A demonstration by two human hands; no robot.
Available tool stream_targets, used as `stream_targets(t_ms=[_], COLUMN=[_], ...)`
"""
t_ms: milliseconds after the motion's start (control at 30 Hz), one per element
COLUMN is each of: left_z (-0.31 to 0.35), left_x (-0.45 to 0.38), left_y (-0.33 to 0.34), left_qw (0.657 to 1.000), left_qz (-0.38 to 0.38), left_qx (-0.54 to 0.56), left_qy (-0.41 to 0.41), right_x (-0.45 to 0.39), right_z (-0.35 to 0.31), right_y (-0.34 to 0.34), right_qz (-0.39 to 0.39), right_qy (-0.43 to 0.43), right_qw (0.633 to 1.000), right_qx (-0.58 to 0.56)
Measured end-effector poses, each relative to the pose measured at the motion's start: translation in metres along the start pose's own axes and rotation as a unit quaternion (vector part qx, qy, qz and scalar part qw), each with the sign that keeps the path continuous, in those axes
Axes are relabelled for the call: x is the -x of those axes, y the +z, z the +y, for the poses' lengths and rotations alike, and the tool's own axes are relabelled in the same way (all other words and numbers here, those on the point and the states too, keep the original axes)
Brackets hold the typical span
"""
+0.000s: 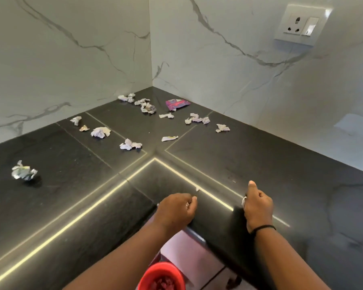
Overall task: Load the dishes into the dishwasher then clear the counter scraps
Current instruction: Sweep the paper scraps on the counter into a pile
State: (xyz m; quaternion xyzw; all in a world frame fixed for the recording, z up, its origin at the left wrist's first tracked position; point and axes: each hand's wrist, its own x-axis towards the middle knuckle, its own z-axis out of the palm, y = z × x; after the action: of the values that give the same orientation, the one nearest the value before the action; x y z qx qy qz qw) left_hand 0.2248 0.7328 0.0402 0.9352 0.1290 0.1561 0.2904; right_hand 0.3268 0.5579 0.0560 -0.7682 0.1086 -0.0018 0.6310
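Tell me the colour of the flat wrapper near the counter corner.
Purple and pink wrapper, clearest in the head view.

- One view only, from the person's head, so no second view shares the scene.
- It looks forward and steeply down into the inner corner of a counter (pixel 260 160), where two walls (pixel 228 65) meet at upper centre of the frame.
- It sits close: both forearms enter from the bottom edge.
- The wide lens bends the counter edges.
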Motion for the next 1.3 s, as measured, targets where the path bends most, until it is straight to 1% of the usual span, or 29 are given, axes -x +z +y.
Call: stream_targets(t_ms=[67, 133, 167, 200, 267, 300, 333, 367, 433, 500, 567, 633, 667, 733, 833, 900, 967, 1067, 1133, 1233, 1300], left_z=[-0.002, -0.003, -0.002, -0.002, -0.007, -0.015, -0.021, -0.027, -0.046, -0.072, -0.095, -0.117, -0.128, -0.147, -0.170, -0.182, -0.196, -0.208, -0.212, -0.215, -0.215], left_x=[0.033, 0.063, 0.078, 0.088, 0.104, 0.114, 0.124, 0.129, 0.148, 0.169, 0.190, 0.210, 0.217, 0.224, 0.220, 0.213, 0.209, 0.209, 0.211, 0.215, 0.215], left_y=[-0.009, -0.016, -0.018, -0.019, -0.019, -0.014, -0.010, -0.008, 0.014, 0.040, 0.061, 0.081, 0.090, 0.113, 0.146, 0.163, 0.180, 0.193, 0.196, 0.199, 0.198], left_qw=[0.994, 0.965, 0.942, 0.911, 0.841, 0.808, 0.779, 0.757, 0.705, 0.649, 0.588, 0.548, 0.536, 0.527, 0.528, 0.538, 0.547, 0.549, 0.550, 0.547, 0.541], left_qz=[-0.004, -0.008, -0.006, -0.004, 0.001, -0.008, -0.025, -0.041, -0.070, -0.083, -0.082, -0.090, -0.095, -0.098, -0.099, -0.104, -0.110, -0.117, -0.114, -0.093, -0.087], left_qx=[0.110, 0.245, 0.305, 0.362, 0.454, 0.483, 0.502, 0.510, 0.510, 0.505, 0.494, 0.468, 0.458, 0.440, 0.422, 0.417, 0.421, 0.431, 0.429, 0.426, 0.427], left_qy=[-0.028, -0.097, -0.141, -0.196, -0.294, -0.336, -0.376, -0.407, -0.488, -0.563, -0.635, -0.687, -0.703, -0.721, -0.730, -0.725, -0.715, -0.706, -0.708, -0.715, -0.719], right_x=[0.037, 0.077, 0.097, 0.114, 0.139, 0.150, 0.161, 0.167, 0.179, 0.185, 0.184, 0.175, 0.172, 0.164, 0.149, 0.141, 0.133, 0.119, 0.114, 0.112, 0.112], right_z=[-0.006, -0.009, -0.011, -0.012, -0.006, 0.003, 0.012, 0.018, 0.046, 0.079, 0.119, 0.173, 0.199, 0.244, 0.292, 0.318, 0.341, 0.358, 0.360, 0.362, 0.364], right_y=[0.011, 0.022, 0.026, 0.029, 0.036, 0.040, 0.042, 0.042, 0.047, 0.053, 0.060, 0.066, 0.068, 0.073, 0.088, 0.100, 0.110, 0.124, 0.129, 0.126, 0.119], right_qz=[-0.044, -0.105, -0.139, -0.168, -0.221, -0.245, -0.264, -0.279, -0.298, -0.305, -0.280, -0.236, -0.225, -0.194, -0.172, -0.165, -0.180, -0.208, -0.197, -0.167, -0.163], right_qy=[0.090, 0.144, 0.159, 0.173, 0.206, 0.231, 0.258, 0.276, 0.331, 0.393, 0.451, 0.507, 0.529, 0.553, 0.562, 0.552, 0.550, 0.538, 0.537, 0.536, 0.527], right_qw=[0.991, 0.974, 0.966, 0.957, 0.939, 0.929, 0.919, 0.910, 0.889, 0.864, 0.843, 0.828, 0.817, 0.810, 0.809, 0.817, 0.815, 0.817, 0.820, 0.828, 0.834], right_qx=[-0.092, -0.140, -0.153, -0.160, -0.163, -0.153, -0.141, -0.130, -0.104, -0.083, -0.083, -0.053, -0.041, -0.015, 0.003, -0.018, -0.029, -0.006, 0.013, 0.017, 0.010])
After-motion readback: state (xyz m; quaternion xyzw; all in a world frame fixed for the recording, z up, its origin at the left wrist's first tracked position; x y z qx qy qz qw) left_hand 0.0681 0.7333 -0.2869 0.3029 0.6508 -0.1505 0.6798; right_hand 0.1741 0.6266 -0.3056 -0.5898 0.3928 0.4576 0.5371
